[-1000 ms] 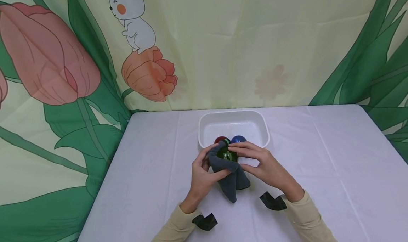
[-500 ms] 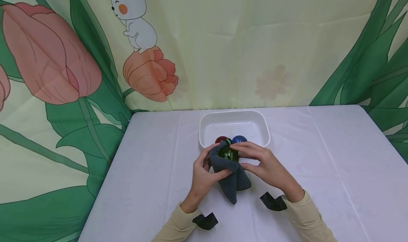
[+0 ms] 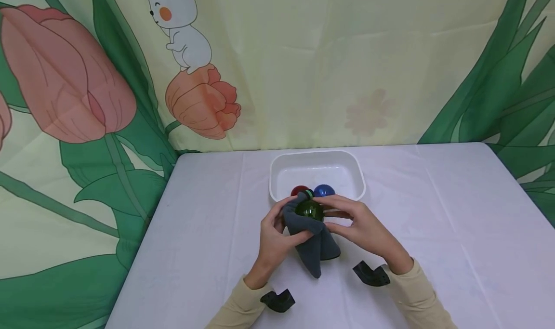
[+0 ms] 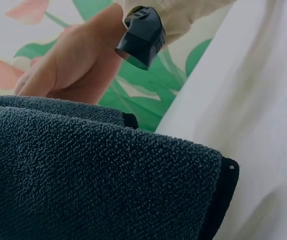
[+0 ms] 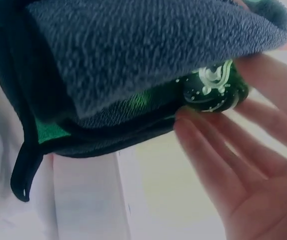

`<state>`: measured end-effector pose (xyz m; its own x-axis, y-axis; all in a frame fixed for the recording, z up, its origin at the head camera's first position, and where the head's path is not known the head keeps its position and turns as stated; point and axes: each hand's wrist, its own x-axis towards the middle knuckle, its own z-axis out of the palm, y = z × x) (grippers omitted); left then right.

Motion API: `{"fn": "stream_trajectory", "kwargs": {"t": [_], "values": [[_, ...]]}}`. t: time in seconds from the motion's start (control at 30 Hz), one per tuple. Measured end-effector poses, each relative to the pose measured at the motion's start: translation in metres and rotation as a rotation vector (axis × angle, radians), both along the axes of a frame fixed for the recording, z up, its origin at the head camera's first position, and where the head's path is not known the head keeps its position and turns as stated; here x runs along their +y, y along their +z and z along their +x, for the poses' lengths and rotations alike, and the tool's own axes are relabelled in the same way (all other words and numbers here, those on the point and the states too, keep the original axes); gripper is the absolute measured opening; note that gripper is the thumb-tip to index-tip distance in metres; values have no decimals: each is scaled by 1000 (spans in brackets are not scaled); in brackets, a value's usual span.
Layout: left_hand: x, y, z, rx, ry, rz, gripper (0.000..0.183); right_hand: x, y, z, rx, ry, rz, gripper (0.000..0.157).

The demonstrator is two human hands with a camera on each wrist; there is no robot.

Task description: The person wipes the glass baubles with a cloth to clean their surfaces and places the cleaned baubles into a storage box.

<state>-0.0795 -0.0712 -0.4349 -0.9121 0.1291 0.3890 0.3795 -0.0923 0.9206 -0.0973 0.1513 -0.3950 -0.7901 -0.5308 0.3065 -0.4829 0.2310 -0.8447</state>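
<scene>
Low over the table in the head view, a dark blue-grey cloth (image 3: 310, 237) is wrapped partly round a shiny green ball (image 3: 310, 209). My left hand (image 3: 277, 242) holds the cloth from the left, its thumb across the front fold. From the right, my right hand (image 3: 360, 223) holds the ball by its side with thumb and fingertips. Close up in the right wrist view, the ball (image 5: 213, 87) shows a pale printed pattern beneath the cloth's edge. The thick pile of the cloth (image 4: 108, 175) fills the left wrist view and hides most of the left fingers.
Just behind the hands stands a white tray (image 3: 360, 175) with a red ball (image 3: 299, 190) and a blue ball (image 3: 323, 190) at its near side. A white cloth covers the table (image 3: 208, 223), and a printed curtain (image 3: 295, 69) hangs behind it.
The green ball has turned within the cloth: the bright pattern on its front is gone from the head view and plain green shows. Both hands stay almost in place.
</scene>
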Motion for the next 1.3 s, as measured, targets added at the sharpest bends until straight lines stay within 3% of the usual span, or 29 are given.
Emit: {"fn": "stream_trajectory", "kwargs": {"t": [0.43, 0.53, 0.77, 0.9, 1.07, 1.3], "values": [[4, -1, -1, -5, -12, 17, 67, 1, -2, -2, 212, -11, 2, 60], [4, -1, 0, -11, -11, 15, 68, 2, -4, -2, 196, 0, -10, 60], [4, -2, 0, -22, -12, -1, 71, 2, -3, 0, -3, -27, 16, 55], [3, -2, -1, -23, -21, -2, 71, 2, -3, -1, -56, -30, 35, 52], [2, -3, -3, -3, -25, 9, 67, 2, -1, -2, -45, -20, 60, 58], [1, -2, -4, -2, -3, 10, 66, 3, 2, -2, 95, 1, 21, 59]]}}
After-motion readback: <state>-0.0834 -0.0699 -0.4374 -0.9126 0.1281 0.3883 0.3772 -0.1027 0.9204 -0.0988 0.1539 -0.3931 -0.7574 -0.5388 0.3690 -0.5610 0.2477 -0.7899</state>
